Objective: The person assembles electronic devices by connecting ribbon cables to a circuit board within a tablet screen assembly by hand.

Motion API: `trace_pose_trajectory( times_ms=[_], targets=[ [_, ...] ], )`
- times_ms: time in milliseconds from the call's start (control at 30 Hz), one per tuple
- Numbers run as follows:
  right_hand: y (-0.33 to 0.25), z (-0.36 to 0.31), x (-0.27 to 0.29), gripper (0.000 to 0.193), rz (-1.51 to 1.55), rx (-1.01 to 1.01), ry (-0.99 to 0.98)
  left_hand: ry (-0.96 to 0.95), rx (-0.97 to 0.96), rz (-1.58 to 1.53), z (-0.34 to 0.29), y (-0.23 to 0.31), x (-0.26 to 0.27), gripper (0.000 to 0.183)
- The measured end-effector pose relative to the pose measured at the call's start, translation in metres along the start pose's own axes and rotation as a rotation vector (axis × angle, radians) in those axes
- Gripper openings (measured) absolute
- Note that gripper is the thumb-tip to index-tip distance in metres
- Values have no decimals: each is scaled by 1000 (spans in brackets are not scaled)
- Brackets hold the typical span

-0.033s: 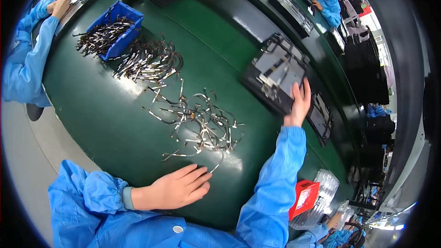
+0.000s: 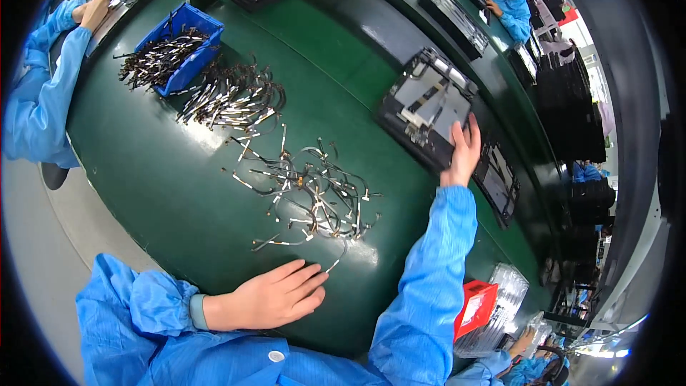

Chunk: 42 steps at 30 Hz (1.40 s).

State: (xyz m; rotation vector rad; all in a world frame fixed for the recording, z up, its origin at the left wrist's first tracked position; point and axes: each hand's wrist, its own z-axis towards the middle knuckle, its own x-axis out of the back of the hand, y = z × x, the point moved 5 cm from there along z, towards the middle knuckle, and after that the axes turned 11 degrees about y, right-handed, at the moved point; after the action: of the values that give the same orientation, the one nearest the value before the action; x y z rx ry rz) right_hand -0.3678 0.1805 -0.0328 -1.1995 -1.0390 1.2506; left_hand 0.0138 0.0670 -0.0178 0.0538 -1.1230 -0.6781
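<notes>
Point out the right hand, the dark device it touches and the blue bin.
Right hand [image 2: 462,161], head view: back of the hand.
Dark device [image 2: 414,91], head view: grey panel on its face.
Blue bin [image 2: 189,70], head view: outer side wall.

Right hand [image 2: 463,153] holds 1 black device [image 2: 427,102]; left hand [image 2: 271,296] lies near tangled cables [image 2: 300,181].

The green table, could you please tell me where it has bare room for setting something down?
Bare table lies between the loose cables and its left edge, and between those cables and the black device at the right hand. Around the blue bin and cable heap it is crowded.
</notes>
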Motion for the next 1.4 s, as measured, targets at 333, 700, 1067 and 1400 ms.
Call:
trace_pose_trajectory(
  times_ms=[333,700,1067,1400],
  targets=[
    [-35,-120,-38,27,-560,258,-480,34,238,113,-27,-52,41,27],
    [-14,-221,-26,69,-1050,564,-754,48,465,230,-17,-122,56,63],
    [-29,-205,-34,58,-817,511,-1017,78,146,-41,-22,-75,42,44],
    [-36,-171,-104,30,-714,641,-755,170,44,-8,10,-88,51,27]
  ],
)
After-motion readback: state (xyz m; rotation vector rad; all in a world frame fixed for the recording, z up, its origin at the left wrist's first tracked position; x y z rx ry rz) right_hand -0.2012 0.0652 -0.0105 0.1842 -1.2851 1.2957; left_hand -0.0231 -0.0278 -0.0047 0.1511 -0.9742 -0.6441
